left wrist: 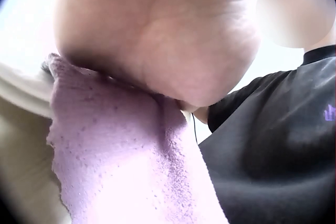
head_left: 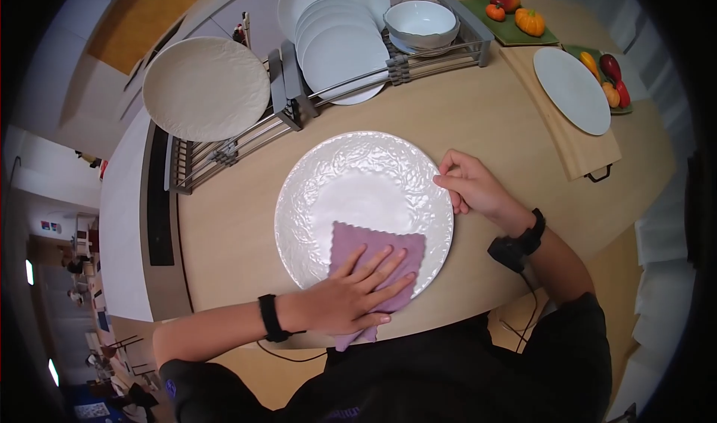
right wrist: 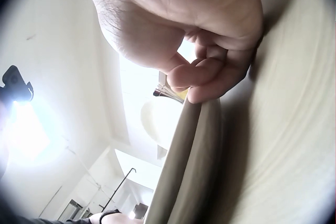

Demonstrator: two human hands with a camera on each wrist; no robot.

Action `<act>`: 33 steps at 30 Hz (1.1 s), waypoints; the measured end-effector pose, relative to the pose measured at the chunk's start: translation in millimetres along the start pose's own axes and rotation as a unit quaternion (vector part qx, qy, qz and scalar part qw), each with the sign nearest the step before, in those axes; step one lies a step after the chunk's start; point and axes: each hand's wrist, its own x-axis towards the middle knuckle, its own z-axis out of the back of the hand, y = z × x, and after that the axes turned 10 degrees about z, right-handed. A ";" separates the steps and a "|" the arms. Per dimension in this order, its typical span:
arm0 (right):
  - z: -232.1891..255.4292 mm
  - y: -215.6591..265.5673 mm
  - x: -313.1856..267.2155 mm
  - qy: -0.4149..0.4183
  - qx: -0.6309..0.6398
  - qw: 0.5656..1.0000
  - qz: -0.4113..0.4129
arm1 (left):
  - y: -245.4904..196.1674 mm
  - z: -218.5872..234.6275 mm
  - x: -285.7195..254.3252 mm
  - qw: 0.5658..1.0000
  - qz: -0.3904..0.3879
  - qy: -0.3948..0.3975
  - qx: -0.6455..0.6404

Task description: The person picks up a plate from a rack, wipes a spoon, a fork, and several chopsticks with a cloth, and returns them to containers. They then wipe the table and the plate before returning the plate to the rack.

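Note:
A large white plate (head_left: 362, 191) with an embossed rim lies on the table before the person. Spread over its near part is a purple cloth (head_left: 381, 242) with a scalloped edge. The left hand (head_left: 355, 292) presses flat on this cloth, fingers spread. In the left wrist view the cloth (left wrist: 121, 145) hangs down below the palm. At the plate's right edge the right hand (head_left: 474, 188) pinches the rim between thumb and curled fingers. The right wrist view shows the thumb and fingertips meeting at the plate's rim (right wrist: 184, 155), with the hand close over the tabletop.
Behind the plate stands a dish rack (head_left: 403, 68) holding white plates (head_left: 343, 61), a bowl (head_left: 422, 23) and a cream plate (head_left: 205, 87). At the right, an oval white plate (head_left: 571, 91) lies on a wooden board (head_left: 549, 128), near green trays (head_left: 478, 8) of small pumpkins and other produce.

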 end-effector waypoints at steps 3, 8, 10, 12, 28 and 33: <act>-4.3 2.6 -1.1 -0.009 -0.012 1.000 0.011 | -2.4 -1.1 30.1 0.998 -0.029 -0.052 -0.002; 2.0 -4.9 2.5 0.000 0.026 0.999 0.034 | 6.5 2.6 71.1 0.992 -0.046 -0.113 -0.033; 2.2 -7.4 3.4 -0.018 0.048 0.998 0.035 | 13.9 8.3 84.5 0.991 -0.051 -0.126 0.010; -2.0 -12.2 5.6 -0.056 0.074 0.995 0.036 | 23.6 14.2 96.0 0.987 -0.051 -0.146 0.050; -5.4 1.9 -0.5 -0.014 -0.040 0.999 0.014 | 115.7 48.4 96.8 0.965 0.112 -0.222 0.087; -7.5 14.7 -3.2 -0.011 -0.051 0.998 -0.021 | 131.0 47.3 56.5 0.963 0.157 -0.196 0.101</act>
